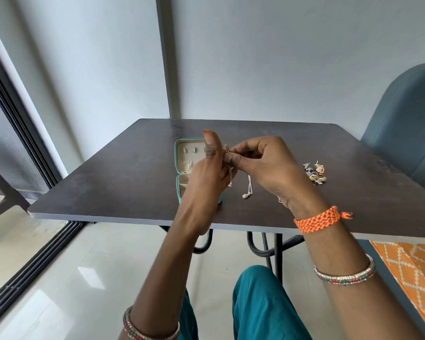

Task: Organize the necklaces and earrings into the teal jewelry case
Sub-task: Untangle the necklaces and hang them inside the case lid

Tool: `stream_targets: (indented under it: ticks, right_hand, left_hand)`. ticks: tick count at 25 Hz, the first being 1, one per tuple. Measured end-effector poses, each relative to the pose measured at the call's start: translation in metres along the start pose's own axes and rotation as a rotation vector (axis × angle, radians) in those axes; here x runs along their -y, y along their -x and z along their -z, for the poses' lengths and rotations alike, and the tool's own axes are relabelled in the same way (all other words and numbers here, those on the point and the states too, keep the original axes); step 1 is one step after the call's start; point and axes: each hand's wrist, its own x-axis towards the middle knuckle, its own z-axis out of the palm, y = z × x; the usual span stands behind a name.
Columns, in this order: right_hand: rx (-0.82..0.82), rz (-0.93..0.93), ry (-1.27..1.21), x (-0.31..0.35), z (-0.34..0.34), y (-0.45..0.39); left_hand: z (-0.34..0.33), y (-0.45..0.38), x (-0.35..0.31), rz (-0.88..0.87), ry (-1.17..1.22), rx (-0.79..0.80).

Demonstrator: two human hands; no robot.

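The teal jewelry case (182, 165) lies open on the dark table (113, 177), its beige lining showing; my left hand hides much of it. A thin silver necklace (248, 186) hangs from both hands above the table, its small pendant dangling near the surface. My left hand (210, 173) pinches the chain near its top, thumb raised. My right hand (263, 163) pinches the same chain close beside the left fingers. A small heap of earrings (315, 173) lies on the table to the right of my right hand.
A grey-blue padded chair (407, 133) stands at the table's right side. An orange patterned cloth (412, 266) lies at the lower right. A sliding door frame (17, 133) runs along the left. The table's metal legs (268, 246) show beneath the front edge.
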Motion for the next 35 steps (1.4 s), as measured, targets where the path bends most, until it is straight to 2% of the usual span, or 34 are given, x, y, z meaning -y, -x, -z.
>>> stream_targets:
  ticks: [5,7,9,12,14,16,19,21,26,28,32,35]
  right_hand:
    - [-0.079,0.036,-0.011,0.007,-0.005,0.006]
    - [-0.060,0.033,-0.051,0.013,-0.005,0.006]
    - [-0.031,0.043,-0.084,0.022,-0.004,0.006]
    - [0.001,0.068,-0.089,0.036,0.001,0.001]
    - [0.050,0.079,-0.059,0.040,0.002,-0.002]
    - [0.110,0.076,-0.013,0.040,0.001,-0.004]
    - [0.153,0.049,0.031,0.038,-0.003,-0.006]
    - [0.171,0.030,0.052,0.036,-0.002,-0.008]
    - [0.194,-0.008,0.089,0.029,-0.001,-0.008]
    - [0.194,-0.023,0.082,0.027,0.000,-0.007]
    - [0.172,-0.030,0.105,0.019,-0.004,-0.003]
    - [0.157,-0.033,0.077,0.013,-0.007,0.000]
  left_hand:
    - [0.015,-0.004,-0.006,-0.022,-0.153,0.068]
    - [0.023,-0.004,-0.009,-0.040,-0.227,0.039]
    - [0.023,0.002,-0.013,-0.174,-0.227,-0.117]
    - [0.027,0.008,-0.020,-0.297,-0.072,-0.434]
    - [0.036,0.003,-0.019,-0.349,-0.066,-0.477]
    - [0.046,-0.005,-0.014,-0.311,-0.108,-0.326]
    - [0.059,-0.019,-0.004,-0.205,-0.163,0.020]
    - [0.062,-0.024,0.000,-0.196,-0.190,0.124]
    - [0.063,-0.030,0.007,-0.137,-0.168,0.076]
    - [0.061,-0.030,0.007,-0.061,-0.005,0.079]
    - [0.061,-0.028,0.005,0.115,0.517,0.146]
    - [0.057,-0.027,0.006,0.139,0.595,0.114]
